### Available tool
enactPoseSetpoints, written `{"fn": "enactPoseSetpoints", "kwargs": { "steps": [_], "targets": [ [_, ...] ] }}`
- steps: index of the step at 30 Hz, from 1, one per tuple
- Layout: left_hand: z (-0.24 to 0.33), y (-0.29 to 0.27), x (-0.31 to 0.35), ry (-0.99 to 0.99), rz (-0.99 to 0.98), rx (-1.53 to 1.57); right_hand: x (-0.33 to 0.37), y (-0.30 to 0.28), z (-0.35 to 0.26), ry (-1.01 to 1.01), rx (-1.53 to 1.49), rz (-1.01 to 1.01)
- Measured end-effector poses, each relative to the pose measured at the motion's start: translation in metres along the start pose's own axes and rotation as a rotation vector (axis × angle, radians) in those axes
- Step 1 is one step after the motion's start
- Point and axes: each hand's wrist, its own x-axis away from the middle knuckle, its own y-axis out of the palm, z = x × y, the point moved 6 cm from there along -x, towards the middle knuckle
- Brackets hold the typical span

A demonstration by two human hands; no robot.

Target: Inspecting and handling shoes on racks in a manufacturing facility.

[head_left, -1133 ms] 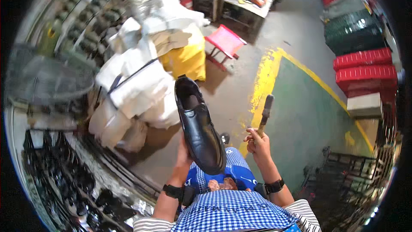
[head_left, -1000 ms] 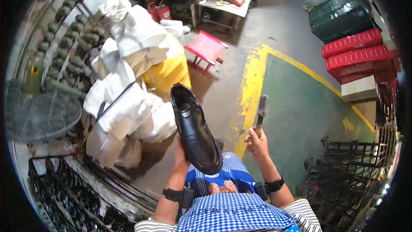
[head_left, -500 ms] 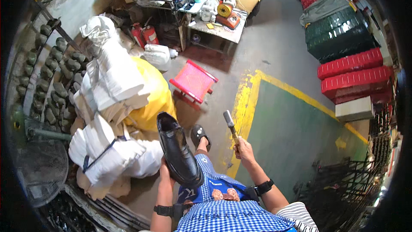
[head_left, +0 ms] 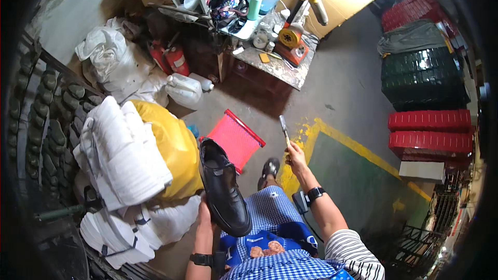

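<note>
My left hand (head_left: 205,210) is closed on the side of a black leather loafer (head_left: 224,192). The loafer's opening faces up and its toe points back at my apron; part of my hand is hidden behind it. Out to the right, my right hand (head_left: 296,157) grips the light handle of a short tool with a grey, narrow head (head_left: 283,123). Its head points away from me, and its exact kind cannot be made out. Shoe and tool are held apart. Just beyond the loafer is a red plastic stool (head_left: 232,137).
White cloth bundles (head_left: 122,158) and a yellow sack (head_left: 168,148) are piled at left. White jugs (head_left: 184,91) and fire extinguishers (head_left: 176,61) stand behind. A cluttered workbench (head_left: 293,75) is ahead. Red crates (head_left: 429,145) and dark green crates (head_left: 423,80) line the right side.
My view has shifted forward, bringing the stool closer to the loafer. A foot has stepped ahead and to the right. Both hands keep their holds; the tool now points more upright.
</note>
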Motion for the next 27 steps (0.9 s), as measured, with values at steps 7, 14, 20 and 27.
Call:
{"fn": "enactPoseSetpoints", "kwargs": {
  "steps": [7,14,20,27],
  "targets": [
    [0.024,0.055,-0.092,0.248,0.202,-0.282,-0.212,0.053,-0.076,-0.132,0.124,0.012],
    [-0.005,0.126,-0.179,0.150,0.257,0.123,-0.408,0.132,-0.115,-0.421,0.425,-0.016],
    [-0.005,0.224,-0.237,0.046,0.332,0.242,-0.515,0.151,-0.154,-0.644,0.676,0.018],
    [-0.003,0.273,-0.268,0.024,0.284,0.247,-0.431,0.167,-0.211,-0.664,0.665,-0.246]
  ]
}}
